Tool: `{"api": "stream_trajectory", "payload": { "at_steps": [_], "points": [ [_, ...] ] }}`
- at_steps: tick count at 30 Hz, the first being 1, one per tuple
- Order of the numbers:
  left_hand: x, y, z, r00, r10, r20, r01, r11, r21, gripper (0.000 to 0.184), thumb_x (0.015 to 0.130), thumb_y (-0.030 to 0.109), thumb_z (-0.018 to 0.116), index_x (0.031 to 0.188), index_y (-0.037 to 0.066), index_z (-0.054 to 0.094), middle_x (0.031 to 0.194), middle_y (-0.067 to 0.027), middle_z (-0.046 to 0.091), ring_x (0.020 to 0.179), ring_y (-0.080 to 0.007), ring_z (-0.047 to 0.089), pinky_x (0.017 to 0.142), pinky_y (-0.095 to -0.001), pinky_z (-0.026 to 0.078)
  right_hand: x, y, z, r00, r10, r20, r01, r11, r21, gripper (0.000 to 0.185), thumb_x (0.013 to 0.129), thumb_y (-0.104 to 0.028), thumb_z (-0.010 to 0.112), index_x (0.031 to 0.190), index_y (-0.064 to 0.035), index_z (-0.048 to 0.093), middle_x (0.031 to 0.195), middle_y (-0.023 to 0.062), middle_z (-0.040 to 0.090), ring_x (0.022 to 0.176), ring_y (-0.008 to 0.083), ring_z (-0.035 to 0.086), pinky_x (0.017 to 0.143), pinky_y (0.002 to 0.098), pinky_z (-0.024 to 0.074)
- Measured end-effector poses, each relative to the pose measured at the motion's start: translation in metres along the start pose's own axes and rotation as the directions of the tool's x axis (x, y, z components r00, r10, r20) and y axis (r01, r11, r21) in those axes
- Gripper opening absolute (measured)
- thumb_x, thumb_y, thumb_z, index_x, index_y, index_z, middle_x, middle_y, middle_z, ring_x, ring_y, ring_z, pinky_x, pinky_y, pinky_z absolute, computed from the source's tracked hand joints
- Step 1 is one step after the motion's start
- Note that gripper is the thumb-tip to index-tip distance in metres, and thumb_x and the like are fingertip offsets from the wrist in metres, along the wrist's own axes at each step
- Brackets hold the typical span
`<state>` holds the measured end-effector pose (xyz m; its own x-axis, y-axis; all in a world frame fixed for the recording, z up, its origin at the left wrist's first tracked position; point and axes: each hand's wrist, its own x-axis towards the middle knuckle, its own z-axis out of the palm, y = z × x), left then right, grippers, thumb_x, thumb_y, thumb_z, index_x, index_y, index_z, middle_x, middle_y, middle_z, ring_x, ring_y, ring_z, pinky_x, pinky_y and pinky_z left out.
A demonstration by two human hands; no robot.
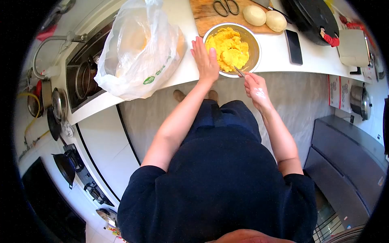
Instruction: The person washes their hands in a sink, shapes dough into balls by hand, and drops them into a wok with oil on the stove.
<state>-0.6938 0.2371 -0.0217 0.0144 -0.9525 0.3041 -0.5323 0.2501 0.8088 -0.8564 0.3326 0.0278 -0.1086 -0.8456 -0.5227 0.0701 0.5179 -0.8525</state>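
Note:
A metal bowl (pixel 257 50) of thick yellow mash (pixel 229 46) stands near the counter's front edge. My left hand (pixel 206 60) rests against the bowl's left side with its fingers stretched out. In my right hand (pixel 256 87), closed at the bowl's front rim, is the handle of a metal utensil (pixel 239 72). The working end is sunk in the mash, so I cannot tell its kind. White smears mark the back of this hand. Behind the bowl, two pale round dough balls (pixel 265 19) sit on a wooden cutting board (pixel 204 19).
Left of the bowl stands a bulky white plastic bag (pixel 139 52), with a sink (pixel 83 77) beyond it. Scissors (pixel 226 6) lie on the board. To the right are a phone (pixel 294 47), a black case-like object (pixel 311 18) and a cream-coloured appliance (pixel 353 47).

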Motion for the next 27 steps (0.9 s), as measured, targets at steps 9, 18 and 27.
{"api": "stream_trajectory", "payload": {
  "at_steps": [9,18,27],
  "points": [
    [0.036,0.061,0.019,0.884,-0.457,0.099,0.346,0.498,-0.795,0.055,0.095,0.038,0.03,0.127,-0.006,0.038,0.129,-0.0195,0.043,0.123,-0.0272,0.039,0.104,-0.0357,0.028,-0.025,-0.038,0.019,0.621,-0.784,-0.015,0.466,0.384,-0.797,0.03,0.083,-0.005,0.052,0.112,0.0003,0.056,0.064,0.01,0.051,0.055,0.0235,0.057,0.047,0.0325,0.0449],
    [0.056,0.058,0.031,0.578,-0.445,0.684,0.47,-0.504,-0.725,0.049,0.095,0.032,0.023,0.115,-0.006,0.046,0.118,-0.0215,0.05,0.112,-0.034,0.049,0.098,-0.0465,0.04,-0.036,-0.036,0.026,0.595,-0.759,0.264,0.435,0.028,-0.9,0.049,0.071,0.002,0.054,0.119,-0.0004,0.05,0.07,0.0101,0.05,0.058,0.0223,0.058,0.049,0.0325,0.0475],
    [0.053,0.043,0.018,0.635,-0.218,0.741,0.382,-0.745,-0.547,0.05,0.096,0.033,0.021,0.121,-0.004,0.043,0.125,-0.0229,0.047,0.12,-0.0367,0.043,0.103,-0.0467,0.034,-0.03,-0.045,0.023,0.604,-0.795,0.057,0.484,0.309,-0.818,0.035,0.08,0.0,0.054,0.115,-0.0062,0.056,0.074,0.013,0.055,0.063,0.0291,0.06,0.052,0.0394,0.0473]
  ]
}}
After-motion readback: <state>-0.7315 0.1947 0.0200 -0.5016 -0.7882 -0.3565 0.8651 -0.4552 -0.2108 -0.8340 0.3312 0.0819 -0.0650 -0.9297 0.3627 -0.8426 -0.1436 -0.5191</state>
